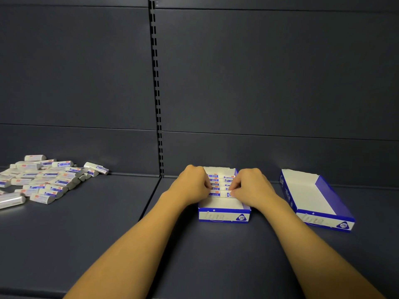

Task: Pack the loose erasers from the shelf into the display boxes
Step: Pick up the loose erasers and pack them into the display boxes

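Note:
A blue-and-white display box marked 2B stands on the dark shelf in the middle. Two rows of white erasers with blue labels fill its back part; its front part shows bare white floor. My left hand and my right hand are both inside the box with fingers curled down onto the frontmost erasers. A second display box with no erasers in it sits to the right, angled. A pile of loose erasers lies on the shelf at the far left.
The dark back panel rises just behind the boxes, with a slotted upright at its middle. A seam splits the shelf between the pile and the boxes. A shiny wrapped roll lies at the left edge.

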`<act>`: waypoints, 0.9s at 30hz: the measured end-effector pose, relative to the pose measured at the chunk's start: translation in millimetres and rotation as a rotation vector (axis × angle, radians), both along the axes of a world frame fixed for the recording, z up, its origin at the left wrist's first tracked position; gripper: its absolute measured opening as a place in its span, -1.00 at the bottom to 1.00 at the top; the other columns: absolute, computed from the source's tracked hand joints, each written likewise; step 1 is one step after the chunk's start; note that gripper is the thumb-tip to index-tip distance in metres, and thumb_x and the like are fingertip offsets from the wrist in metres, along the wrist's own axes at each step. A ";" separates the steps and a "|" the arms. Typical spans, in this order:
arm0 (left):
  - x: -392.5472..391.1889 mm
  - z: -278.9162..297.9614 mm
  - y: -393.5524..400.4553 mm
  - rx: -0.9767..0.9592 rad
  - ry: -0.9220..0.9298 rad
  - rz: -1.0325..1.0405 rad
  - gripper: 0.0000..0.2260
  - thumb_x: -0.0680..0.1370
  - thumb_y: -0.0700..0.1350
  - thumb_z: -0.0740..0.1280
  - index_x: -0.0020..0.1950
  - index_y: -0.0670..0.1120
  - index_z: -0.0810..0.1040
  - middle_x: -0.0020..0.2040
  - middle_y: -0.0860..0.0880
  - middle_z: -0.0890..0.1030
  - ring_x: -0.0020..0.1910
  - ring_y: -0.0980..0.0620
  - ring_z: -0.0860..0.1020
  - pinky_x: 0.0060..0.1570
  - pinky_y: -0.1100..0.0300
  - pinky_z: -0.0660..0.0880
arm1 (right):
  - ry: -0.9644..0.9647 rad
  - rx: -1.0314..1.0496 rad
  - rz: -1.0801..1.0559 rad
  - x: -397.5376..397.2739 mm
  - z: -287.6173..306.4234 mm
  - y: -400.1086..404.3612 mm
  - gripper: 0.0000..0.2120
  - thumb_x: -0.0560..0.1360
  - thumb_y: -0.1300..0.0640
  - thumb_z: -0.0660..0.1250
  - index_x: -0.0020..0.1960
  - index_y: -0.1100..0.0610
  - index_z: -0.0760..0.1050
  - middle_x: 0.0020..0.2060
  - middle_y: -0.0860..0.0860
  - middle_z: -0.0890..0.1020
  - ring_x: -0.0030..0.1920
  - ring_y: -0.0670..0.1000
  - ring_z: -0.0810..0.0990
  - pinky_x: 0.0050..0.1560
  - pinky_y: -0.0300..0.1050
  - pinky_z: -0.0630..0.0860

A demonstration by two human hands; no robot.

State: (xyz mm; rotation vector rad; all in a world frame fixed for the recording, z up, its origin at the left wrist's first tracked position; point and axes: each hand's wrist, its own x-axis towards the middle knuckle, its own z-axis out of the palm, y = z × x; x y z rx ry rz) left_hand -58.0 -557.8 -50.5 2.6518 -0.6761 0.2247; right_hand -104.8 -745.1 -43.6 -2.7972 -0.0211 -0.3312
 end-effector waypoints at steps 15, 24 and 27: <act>0.2 -0.5 -1.8 -0.028 -0.025 0.027 -0.87 0.53 -0.10 0.47 0.03 -0.11 0.73 0.04 -0.03 0.69 -0.03 0.03 0.63 0.03 0.12 0.62 | -0.009 -0.041 -0.006 2.2 2.8 3.4 -0.91 0.47 0.05 0.48 -0.04 0.01 0.68 0.01 -0.04 0.67 -0.05 -0.02 0.61 -0.18 -0.19 0.55; -7.2 12.1 -1.1 -0.045 0.013 0.018 -0.78 0.53 -0.10 0.46 0.17 -0.08 0.66 0.17 -0.02 0.62 0.08 0.02 0.58 0.09 0.09 0.60 | 0.019 -0.045 0.053 -5.8 17.2 4.5 -0.89 0.47 0.07 0.47 -0.01 0.01 0.64 0.04 -0.03 0.64 -0.04 -0.03 0.60 -0.12 -0.15 0.59; -7.8 19.2 10.3 -0.051 -0.010 0.049 -0.78 0.54 -0.12 0.42 0.18 -0.06 0.65 0.17 -0.02 0.61 0.06 0.03 0.57 0.07 0.11 0.59 | -0.025 0.003 0.065 -9.4 25.9 0.3 -0.84 0.50 0.10 0.43 0.08 0.03 0.63 0.01 -0.01 0.66 -0.05 -0.03 0.62 -0.07 -0.09 0.63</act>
